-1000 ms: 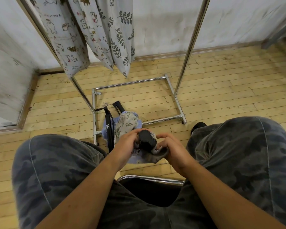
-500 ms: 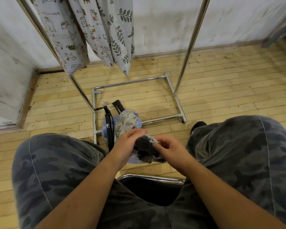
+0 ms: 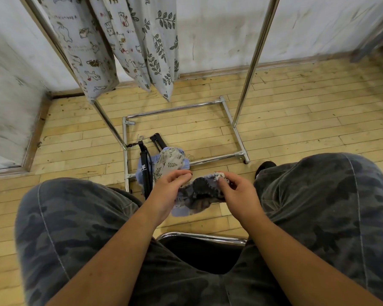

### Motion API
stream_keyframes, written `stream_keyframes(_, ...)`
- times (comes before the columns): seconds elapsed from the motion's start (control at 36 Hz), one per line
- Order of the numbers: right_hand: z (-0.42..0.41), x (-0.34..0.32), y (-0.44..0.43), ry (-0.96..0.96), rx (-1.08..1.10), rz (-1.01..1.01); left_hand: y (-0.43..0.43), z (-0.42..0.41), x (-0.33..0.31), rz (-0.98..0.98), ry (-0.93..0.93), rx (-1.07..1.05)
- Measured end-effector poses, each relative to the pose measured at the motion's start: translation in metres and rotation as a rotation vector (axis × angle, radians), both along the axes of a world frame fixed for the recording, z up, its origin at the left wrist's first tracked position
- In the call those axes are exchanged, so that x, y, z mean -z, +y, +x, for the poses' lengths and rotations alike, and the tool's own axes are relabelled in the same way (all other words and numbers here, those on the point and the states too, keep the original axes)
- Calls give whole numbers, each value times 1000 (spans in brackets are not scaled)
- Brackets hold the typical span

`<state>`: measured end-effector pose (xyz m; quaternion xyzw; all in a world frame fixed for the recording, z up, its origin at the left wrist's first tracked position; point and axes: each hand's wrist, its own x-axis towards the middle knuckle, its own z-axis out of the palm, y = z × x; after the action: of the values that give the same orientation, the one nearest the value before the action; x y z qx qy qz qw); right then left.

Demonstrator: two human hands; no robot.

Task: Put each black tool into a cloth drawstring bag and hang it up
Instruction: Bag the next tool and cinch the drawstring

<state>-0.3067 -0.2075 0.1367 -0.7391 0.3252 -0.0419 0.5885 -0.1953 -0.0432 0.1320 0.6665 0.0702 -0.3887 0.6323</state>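
A blue-grey cloth drawstring bag (image 3: pixel 186 206) hangs between my knees, above the floor. The round end of a black tool (image 3: pixel 200 184) shows in its mouth. My right hand (image 3: pixel 239 195) pinches the white drawstring at the bag's rim. My left hand (image 3: pixel 166 193) holds the bag's left side, fingers curved over it and thumb hidden. On the floor ahead lie two more black tools (image 3: pixel 145 168) (image 3: pixel 158 142) beside a leaf-print bag (image 3: pixel 169 161) and a blue cloth (image 3: pixel 140 172). Several printed bags (image 3: pixel 84 45) hang from the rack.
A chrome clothes rack stands in front of me: its base frame (image 3: pixel 175 109) is on the wooden floor and its right upright (image 3: pixel 252 62) rises past the wall. The chrome edge of my chair (image 3: pixel 203 237) shows between my legs. A black shoe (image 3: pixel 264 166) rests by the rack's base.
The tool has sunk deeper into the bag, with only its end showing now. My right hand moved to the bag's rim and took the drawstring. My left fingers lifted off the mouth.
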Motion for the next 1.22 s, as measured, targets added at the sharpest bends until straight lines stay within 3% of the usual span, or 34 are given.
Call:
stream_keyframes(0.42, -1, 2, -3, 35, 136, -41, 8, 1, 8, 182, -274, 176)
stream_keyframes(0.58, 0, 5, -1, 68, 106, -14, 14, 5, 27, 660, -716, 395)
stream_keyframes(0.72, 1, 0, -2, 71, 153, 13, 18, 7, 28, 722, -501, 259)
stream_keyframes(0.86, 3, -5, 0, 93, 122, 27, 17, 3, 27, 403, 36, -33)
stream_keyframes(0.97, 3, -6, 3, 120, 139, 127, 14, 3, 27, 273, 34, -58)
stream_keyframes(1.11, 4, -7, 3, 125, 192, 292, 17, 10, 32, 259, -6, -65)
stream_keyframes(1.22, 6, -8, 0, 132, 229, 405, 14, 11, 25, 146, 101, -170)
